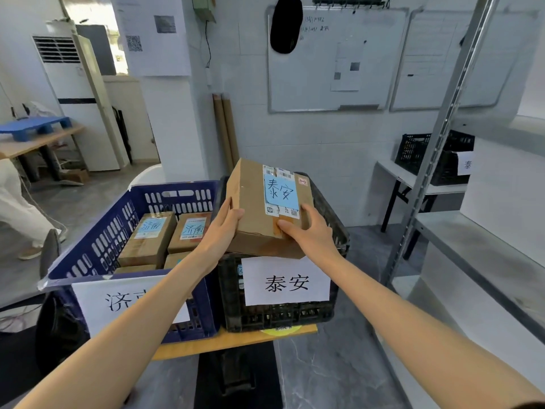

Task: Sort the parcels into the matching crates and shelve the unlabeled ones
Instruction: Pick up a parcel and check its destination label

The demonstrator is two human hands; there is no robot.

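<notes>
Far left: a blue pallet [37, 126] lies on a wooden table [38, 144]. A person in pale trousers stands at the left edge.

Near left: blue crate [97, 246] on a wooden board. A white paper sign [97, 302] on its near wall is partly covered by the left forearm. Inside lie brown parcels [150, 237], packed side by side; two show blue labels handwritten 济南.

Left hand [219, 231]: fingers straight, laid flat against the left side of the held parcel, thumb along its top edge. It presses rather than curls.

Held parcel [250, 199]: brown cardboard box, taped, tilted with its far end raised. Its top face carries a white shipping label with barcodes, and over that a blue note [281, 191] handwritten 泰安. A small red-marked sticker sits at the top's right edge. The box is in the air over the black crate [280, 317], its near lower corner just above the crate's near rim; contact cannot be told.

Right hand [309, 234]: grips the box's near right corner, thumb on the top face, fingers curled over the right edge.

The black crate stands touching the blue one on its right, with a white sign [287, 281] printed 泰安.

Far wall: a whiteboard [333, 60].

Far right: a second black crate [413, 152] on a white table, and nearer, a metal shelf [472, 240].
</notes>
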